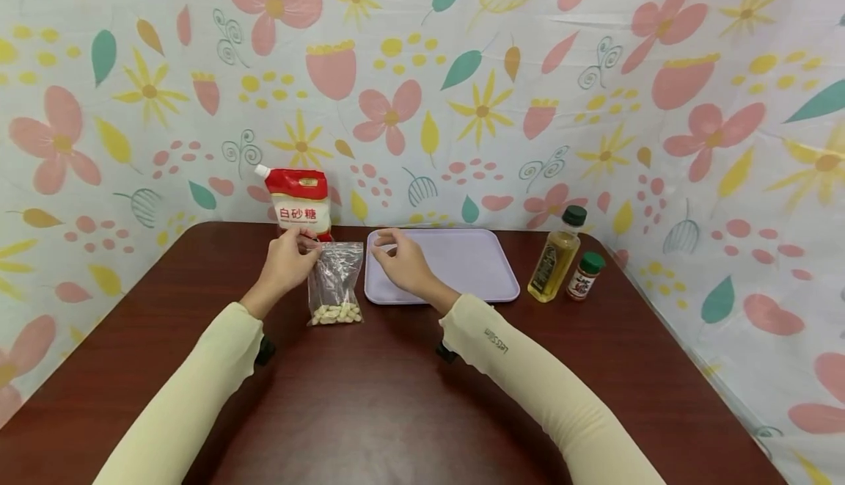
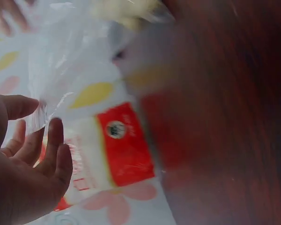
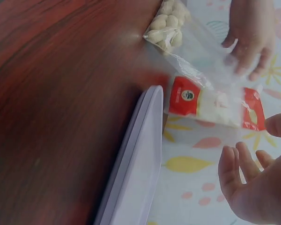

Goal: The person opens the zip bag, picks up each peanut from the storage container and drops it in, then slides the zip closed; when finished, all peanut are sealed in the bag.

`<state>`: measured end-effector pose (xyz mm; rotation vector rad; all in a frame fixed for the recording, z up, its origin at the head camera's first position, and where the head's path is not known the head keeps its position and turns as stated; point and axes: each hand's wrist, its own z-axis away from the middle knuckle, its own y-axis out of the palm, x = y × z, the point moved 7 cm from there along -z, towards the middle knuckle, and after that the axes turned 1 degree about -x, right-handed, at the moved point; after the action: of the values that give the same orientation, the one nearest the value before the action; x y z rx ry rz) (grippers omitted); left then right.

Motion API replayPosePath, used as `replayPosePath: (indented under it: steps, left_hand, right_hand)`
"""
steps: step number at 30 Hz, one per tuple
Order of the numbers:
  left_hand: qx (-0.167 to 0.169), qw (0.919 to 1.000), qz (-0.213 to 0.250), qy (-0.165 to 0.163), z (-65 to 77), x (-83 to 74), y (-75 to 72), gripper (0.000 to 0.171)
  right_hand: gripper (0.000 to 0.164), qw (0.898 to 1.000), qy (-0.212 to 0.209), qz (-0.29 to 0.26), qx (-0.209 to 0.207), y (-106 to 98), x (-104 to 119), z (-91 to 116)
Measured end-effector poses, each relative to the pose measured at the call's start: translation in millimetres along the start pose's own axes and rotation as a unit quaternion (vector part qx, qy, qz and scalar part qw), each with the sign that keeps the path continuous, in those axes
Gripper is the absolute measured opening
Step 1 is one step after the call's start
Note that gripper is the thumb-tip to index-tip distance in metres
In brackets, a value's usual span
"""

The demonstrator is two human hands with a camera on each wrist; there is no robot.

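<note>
A clear zip bag (image 1: 337, 272) stands upright on the table, with pale, rounded pieces (image 1: 337, 314) gathered at its bottom. My left hand (image 1: 288, 261) pinches the bag's upper left corner between thumb and fingers, as the left wrist view (image 2: 33, 154) also shows. To the bag's right, my right hand (image 1: 404, 263) hovers over the left part of the lilac tray (image 1: 455, 261). Its fingers are loosely bent and apart from the thumb, holding nothing. Right behind the bag is a red and white sugar pouch (image 1: 301, 202) with a white spout, its lower part partly hidden by my left hand.
Right of the tray stands a bottle of yellow oil (image 1: 554, 261) with a dark green cap. Beside it is a small green-lidded jar (image 1: 585, 277). A flower-patterned cloth (image 1: 422, 103) hangs behind the dark wooden table (image 1: 370, 397).
</note>
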<state>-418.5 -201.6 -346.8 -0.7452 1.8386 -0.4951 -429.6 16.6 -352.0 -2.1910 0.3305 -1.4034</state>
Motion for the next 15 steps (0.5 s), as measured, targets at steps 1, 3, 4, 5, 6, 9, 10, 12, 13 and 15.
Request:
replayPosePath:
  steps: [1, 3, 4, 5, 6, 9, 10, 12, 13, 15]
  left_hand:
    - [0.007, 0.9998, -0.014, -0.008, -2.7, 4.0, 2.2, 0.03]
    - [0.015, 0.9985, -0.048, -0.02, -6.6, 11.2, 4.8, 0.035]
    - [0.015, 0.9977, -0.062, -0.025, -7.7, 13.3, 5.7, 0.038]
    - [0.011, 0.9972, -0.071, -0.021, -8.1, 14.1, 6.3, 0.041]
    - [0.005, 0.9967, -0.08, -0.01, -8.1, 13.0, 6.6, 0.043]
    - [-0.024, 0.9951, -0.09, 0.032, -4.2, 1.2, 9.2, 0.046]
    - [-0.033, 0.9944, -0.089, 0.047, -2.1, -4.8, 11.4, 0.046]
    - [-0.043, 0.9934, -0.079, 0.072, 2.3, -16.7, 17.6, 0.047]
    - [-0.042, 0.9935, -0.072, 0.078, 5.0, -21.8, 21.3, 0.048]
    - [-0.028, 0.9945, -0.057, 0.083, 9.9, -30.4, 30.1, 0.053]
  right_hand:
    - [0.037, 1.0, 0.001, 0.0, -0.001, -2.4, -1.6, 1.2]
    - [0.039, 1.0, -0.004, 0.004, 0.001, -7.4, -5.2, 3.9]
    - [0.04, 1.0, -0.007, 0.004, 0.002, -10.1, -7.2, 5.9]
    - [0.04, 1.0, -0.009, 0.006, 0.004, -12.5, -9.4, 7.8]
    - [0.041, 1.0, -0.009, 0.004, 0.006, -14.5, -12.3, 9.9]
    - [0.045, 1.0, -0.007, -0.005, 0.008, -22.2, -20.6, 17.1]
    - [0.047, 1.0, -0.006, -0.01, 0.007, -25.0, -23.4, 19.5]
    - [0.051, 1.0, -0.003, -0.015, 0.004, -30.1, -28.4, 23.4]
    - [0.053, 1.0, -0.003, -0.018, 0.003, -32.3, -30.2, 25.2]
    - [0.057, 1.0, -0.006, -0.022, 0.004, -35.6, -32.4, 28.5]
